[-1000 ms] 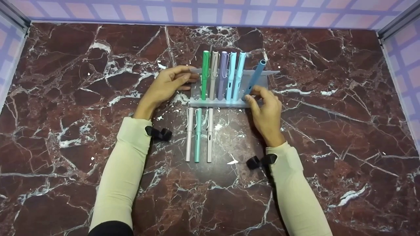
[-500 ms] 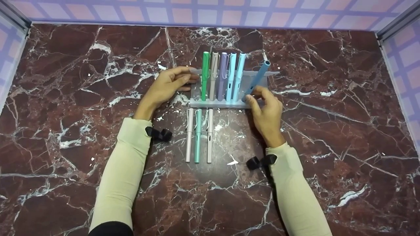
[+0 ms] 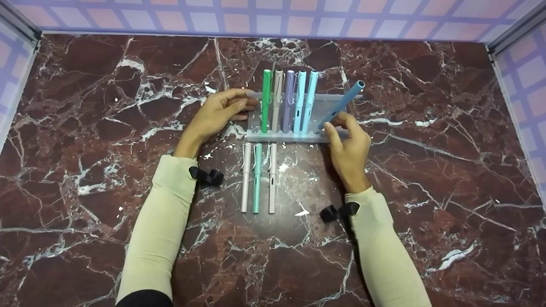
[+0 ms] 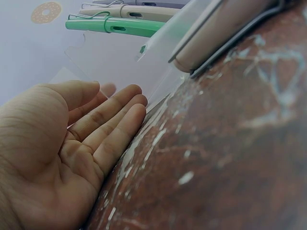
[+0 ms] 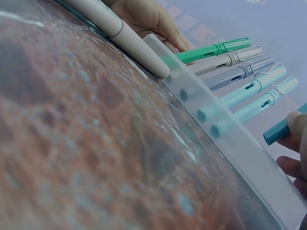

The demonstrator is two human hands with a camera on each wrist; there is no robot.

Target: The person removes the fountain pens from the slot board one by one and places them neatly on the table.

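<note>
A translucent pen case (image 3: 281, 137) stands open in the head view, with a row of capped pens upright in it: green (image 3: 266, 102), beige, purple and two light blue. My left hand (image 3: 217, 111) is at the case's left edge, thumb and index finger on either side of its clear sheet in the left wrist view. With thumb and fingers my right hand (image 3: 349, 140) pinches a darker blue pen (image 3: 347, 97) near its lower end. That pen leans right, its blunt lower end (image 5: 272, 136) showing beyond the light blue pens in the right wrist view.
In front of the case, three pens lie side by side on the dark red marbled table (image 3: 426, 238): a pale one (image 3: 246, 179), a mint green one (image 3: 257, 179) and another pale one (image 3: 272, 179). Checked panels (image 3: 273, 17) enclose the back and sides.
The darker blue pen's top has swung to the right, so it leans more. My right hand has shifted slightly right with it; the left hand stays at the case's edge.
</note>
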